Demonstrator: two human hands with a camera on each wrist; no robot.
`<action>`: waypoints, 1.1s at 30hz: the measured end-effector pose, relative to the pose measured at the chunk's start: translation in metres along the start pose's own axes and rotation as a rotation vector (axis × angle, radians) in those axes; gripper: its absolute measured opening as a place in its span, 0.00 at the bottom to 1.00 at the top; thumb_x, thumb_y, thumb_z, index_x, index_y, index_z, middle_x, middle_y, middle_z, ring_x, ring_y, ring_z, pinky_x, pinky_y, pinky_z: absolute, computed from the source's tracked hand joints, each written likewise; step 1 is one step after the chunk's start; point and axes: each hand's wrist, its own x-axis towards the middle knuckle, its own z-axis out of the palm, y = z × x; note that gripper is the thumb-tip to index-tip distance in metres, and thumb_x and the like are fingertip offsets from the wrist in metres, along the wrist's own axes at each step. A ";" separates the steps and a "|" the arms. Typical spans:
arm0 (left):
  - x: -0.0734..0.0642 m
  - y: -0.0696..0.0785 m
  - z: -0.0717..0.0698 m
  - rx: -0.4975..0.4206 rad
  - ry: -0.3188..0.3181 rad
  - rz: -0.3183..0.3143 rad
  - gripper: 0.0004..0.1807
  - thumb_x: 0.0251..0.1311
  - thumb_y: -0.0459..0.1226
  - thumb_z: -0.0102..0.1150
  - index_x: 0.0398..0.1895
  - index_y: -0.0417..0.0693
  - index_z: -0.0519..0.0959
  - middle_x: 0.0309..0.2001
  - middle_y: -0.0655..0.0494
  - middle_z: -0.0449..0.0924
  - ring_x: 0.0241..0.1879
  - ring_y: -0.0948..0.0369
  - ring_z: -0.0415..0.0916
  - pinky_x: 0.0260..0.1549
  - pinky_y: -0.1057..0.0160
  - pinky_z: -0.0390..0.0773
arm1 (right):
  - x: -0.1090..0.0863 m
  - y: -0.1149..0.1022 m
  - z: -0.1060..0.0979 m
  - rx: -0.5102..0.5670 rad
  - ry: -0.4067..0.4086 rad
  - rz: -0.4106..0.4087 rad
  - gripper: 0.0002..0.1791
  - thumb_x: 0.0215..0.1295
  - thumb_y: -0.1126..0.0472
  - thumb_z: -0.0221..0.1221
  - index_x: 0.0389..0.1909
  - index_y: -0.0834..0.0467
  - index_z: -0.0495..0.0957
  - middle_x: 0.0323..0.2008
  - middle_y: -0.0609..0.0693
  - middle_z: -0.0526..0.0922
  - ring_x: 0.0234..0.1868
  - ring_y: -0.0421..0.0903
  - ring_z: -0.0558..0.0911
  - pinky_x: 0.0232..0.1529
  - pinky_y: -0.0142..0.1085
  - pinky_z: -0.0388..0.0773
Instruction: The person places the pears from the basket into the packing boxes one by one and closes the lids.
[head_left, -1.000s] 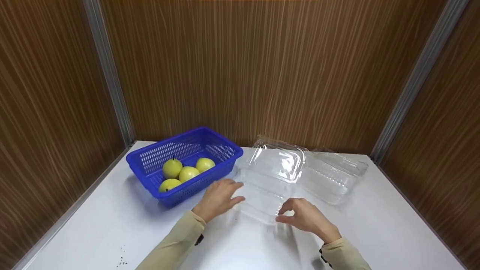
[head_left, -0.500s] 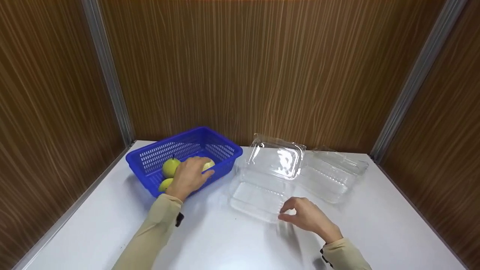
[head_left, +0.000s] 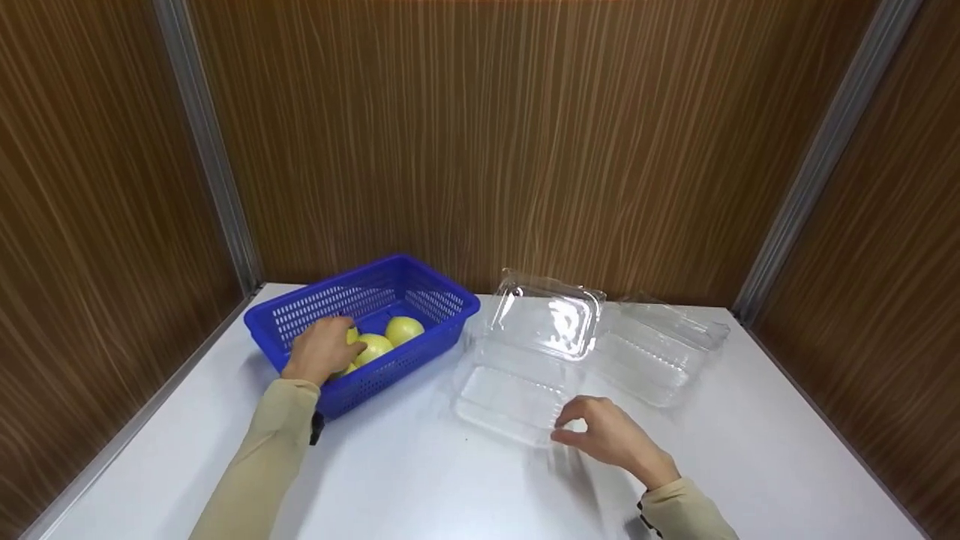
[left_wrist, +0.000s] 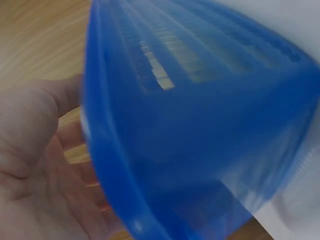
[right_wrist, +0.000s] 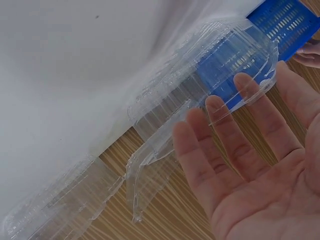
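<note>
In the head view my left hand [head_left: 321, 351] reaches into the blue plastic basket [head_left: 442, 324], over the left side of a group of yellow pears. Its thumb and fingers stand apart around a pear [head_left: 352, 335] that is mostly hidden. From the left wrist, the basket rim [left_wrist: 107, 150] covers the fingertips of that hand [left_wrist: 45, 165]. Two more pears show to the right, one near the middle [head_left: 373, 348] and one farther back [head_left: 405, 330]. My right hand [head_left: 611, 433] has its fingertips right at the near right rim of a clear hinged container [head_left: 510, 401], whose lid [head_left: 544, 319] stands raised.
More clear plastic containers [head_left: 652, 352] lie at the back right, overlapping the raised lid in the head view. The white table [head_left: 450, 495] is enclosed by wood-patterned panels [head_left: 480, 150] at the back and both sides.
My left hand has left the clear container and gone left into the basket, passing over the middle pears to the left one. The right hand has stayed at the container's rim.
</note>
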 end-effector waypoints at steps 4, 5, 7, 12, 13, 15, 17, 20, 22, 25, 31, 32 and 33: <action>0.003 -0.007 -0.002 0.007 -0.119 -0.080 0.31 0.66 0.44 0.57 0.67 0.36 0.67 0.54 0.38 0.77 0.47 0.47 0.73 0.52 0.43 0.73 | 0.000 0.001 -0.001 0.005 0.019 -0.004 0.07 0.57 0.56 0.68 0.30 0.57 0.87 0.36 0.48 0.86 0.45 0.49 0.83 0.49 0.46 0.79; 0.004 -0.009 -0.002 0.005 -0.141 -0.092 0.30 0.65 0.44 0.58 0.66 0.36 0.68 0.50 0.40 0.77 0.45 0.48 0.72 0.50 0.45 0.73 | 0.000 0.001 -0.001 0.008 0.023 0.001 0.08 0.57 0.56 0.69 0.31 0.57 0.87 0.38 0.50 0.86 0.46 0.51 0.83 0.50 0.47 0.79; 0.004 -0.012 -0.003 -0.005 -0.173 -0.112 0.29 0.65 0.44 0.59 0.63 0.36 0.70 0.43 0.44 0.76 0.41 0.50 0.70 0.44 0.50 0.71 | -0.001 0.002 -0.001 0.012 0.030 0.011 0.10 0.56 0.56 0.69 0.31 0.59 0.87 0.41 0.54 0.86 0.48 0.54 0.82 0.51 0.49 0.78; 0.003 -0.017 -0.002 -0.029 -0.243 -0.144 0.25 0.63 0.46 0.60 0.55 0.36 0.75 0.35 0.50 0.71 0.39 0.52 0.68 0.41 0.53 0.67 | -0.004 0.002 -0.001 0.015 0.047 0.026 0.11 0.56 0.56 0.69 0.32 0.61 0.87 0.45 0.60 0.84 0.50 0.59 0.82 0.52 0.52 0.77; 0.003 -0.017 -0.001 -0.027 -0.254 -0.146 0.23 0.63 0.46 0.60 0.53 0.37 0.76 0.34 0.51 0.71 0.38 0.53 0.68 0.41 0.53 0.67 | -0.004 0.003 0.000 0.011 0.050 0.026 0.11 0.56 0.56 0.69 0.32 0.61 0.87 0.45 0.60 0.84 0.50 0.60 0.82 0.52 0.52 0.77; 0.003 -0.018 0.000 -0.012 -0.271 -0.136 0.18 0.63 0.46 0.59 0.47 0.40 0.79 0.32 0.52 0.70 0.36 0.54 0.68 0.39 0.54 0.68 | -0.004 0.002 0.000 0.009 0.050 0.031 0.10 0.57 0.57 0.69 0.32 0.61 0.87 0.46 0.61 0.84 0.51 0.60 0.81 0.52 0.53 0.77; 0.004 -0.019 0.001 0.006 -0.280 -0.124 0.13 0.62 0.44 0.58 0.40 0.44 0.80 0.30 0.54 0.69 0.34 0.56 0.68 0.37 0.56 0.67 | -0.004 0.002 0.001 0.005 0.047 0.043 0.10 0.56 0.57 0.69 0.32 0.60 0.87 0.46 0.62 0.84 0.50 0.60 0.82 0.52 0.52 0.77; 0.005 -0.020 0.002 0.020 -0.288 -0.118 0.08 0.60 0.42 0.57 0.31 0.48 0.78 0.27 0.56 0.67 0.31 0.57 0.67 0.33 0.58 0.66 | -0.003 0.002 0.001 -0.003 0.038 0.064 0.09 0.56 0.57 0.69 0.31 0.59 0.88 0.47 0.62 0.84 0.50 0.59 0.82 0.52 0.52 0.78; 0.006 -0.020 0.003 0.010 -0.298 -0.135 0.07 0.61 0.42 0.57 0.30 0.49 0.77 0.27 0.56 0.66 0.31 0.58 0.67 0.33 0.58 0.65 | -0.003 0.002 0.001 -0.002 0.034 0.074 0.09 0.56 0.57 0.69 0.31 0.59 0.88 0.48 0.62 0.83 0.50 0.59 0.82 0.52 0.52 0.78; 0.006 -0.019 0.002 -0.003 -0.318 -0.164 0.07 0.62 0.42 0.56 0.31 0.49 0.76 0.27 0.56 0.66 0.32 0.57 0.68 0.33 0.58 0.65 | -0.003 0.002 0.002 0.002 0.028 0.084 0.09 0.56 0.57 0.69 0.31 0.59 0.88 0.48 0.63 0.83 0.51 0.59 0.82 0.52 0.52 0.78; 0.009 -0.018 0.004 0.007 -0.335 -0.182 0.07 0.61 0.42 0.55 0.32 0.49 0.76 0.28 0.55 0.67 0.33 0.57 0.68 0.34 0.59 0.67 | -0.002 0.001 0.002 0.004 0.023 0.092 0.09 0.56 0.56 0.69 0.32 0.59 0.88 0.48 0.62 0.84 0.51 0.58 0.82 0.52 0.52 0.78; 0.010 -0.018 0.004 0.011 -0.336 -0.181 0.08 0.61 0.42 0.56 0.32 0.48 0.76 0.28 0.55 0.67 0.33 0.57 0.69 0.34 0.58 0.67 | -0.002 0.001 0.002 0.004 0.024 0.094 0.09 0.56 0.56 0.69 0.31 0.59 0.88 0.48 0.62 0.84 0.51 0.58 0.82 0.52 0.52 0.78; 0.010 -0.017 0.004 0.014 -0.339 -0.184 0.08 0.61 0.43 0.56 0.32 0.48 0.76 0.29 0.55 0.68 0.33 0.57 0.69 0.34 0.58 0.67 | -0.002 0.001 0.002 0.003 0.026 0.096 0.09 0.56 0.56 0.69 0.31 0.58 0.88 0.48 0.62 0.84 0.51 0.58 0.82 0.52 0.51 0.78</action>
